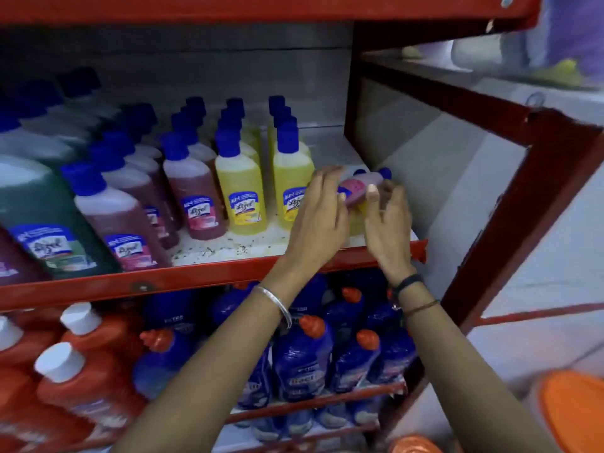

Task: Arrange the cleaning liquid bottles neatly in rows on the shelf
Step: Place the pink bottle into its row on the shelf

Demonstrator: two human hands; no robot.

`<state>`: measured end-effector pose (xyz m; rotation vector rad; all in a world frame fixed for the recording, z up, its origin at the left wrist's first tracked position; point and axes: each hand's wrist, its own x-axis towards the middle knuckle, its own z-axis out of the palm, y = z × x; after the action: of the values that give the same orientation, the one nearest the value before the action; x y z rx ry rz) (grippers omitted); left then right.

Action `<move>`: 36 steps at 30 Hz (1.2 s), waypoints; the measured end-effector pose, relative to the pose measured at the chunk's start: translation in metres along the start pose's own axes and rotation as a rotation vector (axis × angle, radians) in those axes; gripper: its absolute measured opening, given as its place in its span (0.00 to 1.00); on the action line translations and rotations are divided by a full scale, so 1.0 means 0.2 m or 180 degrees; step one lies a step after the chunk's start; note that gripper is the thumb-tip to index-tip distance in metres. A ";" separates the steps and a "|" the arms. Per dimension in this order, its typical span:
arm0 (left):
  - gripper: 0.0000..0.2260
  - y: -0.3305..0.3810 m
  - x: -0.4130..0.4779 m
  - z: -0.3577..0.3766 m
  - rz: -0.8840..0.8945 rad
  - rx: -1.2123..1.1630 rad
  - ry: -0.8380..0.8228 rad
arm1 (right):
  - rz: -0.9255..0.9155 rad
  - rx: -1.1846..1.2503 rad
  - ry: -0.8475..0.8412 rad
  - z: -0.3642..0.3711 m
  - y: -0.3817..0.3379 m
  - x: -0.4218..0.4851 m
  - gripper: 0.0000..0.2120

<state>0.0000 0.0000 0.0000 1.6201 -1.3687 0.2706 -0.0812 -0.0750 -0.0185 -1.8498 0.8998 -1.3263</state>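
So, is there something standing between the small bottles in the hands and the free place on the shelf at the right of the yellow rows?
Nothing visible does. The left hand and right hand hold the small bottles over the bare shelf board right of the yellow bottles. Behind them the board looks free up to the back wall.

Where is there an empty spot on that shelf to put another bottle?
Bare shelf floor shows at the right end, behind both hands, between the yellow bottles and the side wall. A thin strip runs along the front edge. Left of the yellow rows, bottles stand packed tightly together.
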 end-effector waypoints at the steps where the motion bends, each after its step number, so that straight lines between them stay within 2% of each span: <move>1: 0.18 -0.01 0.05 0.03 -0.0092 0.0178 -0.0243 | 0.0163 -0.0014 -0.0077 0.00 0.00 0.04 0.15; 4: 0.20 -0.01 0.20 0.12 -0.0667 0.0835 -0.0936 | 0.0519 -0.0244 -0.0288 0.01 0.05 0.14 0.10; 7: 0.17 0.01 0.29 0.17 -0.1082 0.1372 -0.1555 | 0.0741 -0.0196 -0.0518 0.01 0.06 0.21 0.09; 11: 0.18 0.01 0.38 0.21 -0.1593 0.1290 -0.1560 | 0.1105 0.0110 -0.0589 0.02 0.10 0.27 0.09; 13: 0.17 0.02 0.39 0.20 -0.1660 0.1197 -0.1568 | 0.1198 0.0196 -0.0582 0.02 0.11 0.29 0.10; 16: 0.18 0.03 0.36 0.15 -0.1525 0.0882 -0.1447 | 0.1332 0.0566 -0.0517 -0.01 0.09 0.28 0.08; 19: 0.14 0.03 0.30 0.08 -0.1206 0.0515 -0.1227 | 0.1414 0.1487 -0.0569 -0.05 0.03 0.23 0.09; 22: 0.14 0.04 0.21 -0.01 -0.0956 0.0037 -0.1151 | 0.1201 0.1763 -0.0654 -0.09 -0.04 0.15 0.06; 26: 0.21 0.02 0.07 -0.13 -0.0745 -0.0377 -0.0931 | 0.0842 0.1878 -0.0808 -0.08 -0.12 0.03 0.11; 31: 0.29 -0.10 -0.12 -0.35 -0.0676 -0.0226 -0.0374 | 0.0384 0.1775 -0.1151 0.08 -0.24 -0.11 0.17; 36: 0.28 -0.22 -0.27 -0.57 -0.0598 0.0061 0.0142 | 0.0128 0.1807 -0.1635 0.33 -0.36 -0.20 0.19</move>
<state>0.0639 0.1172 -0.0023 1.7352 -1.1741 0.2073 -0.0179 0.0065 0.0061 -1.5844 0.2498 -0.8859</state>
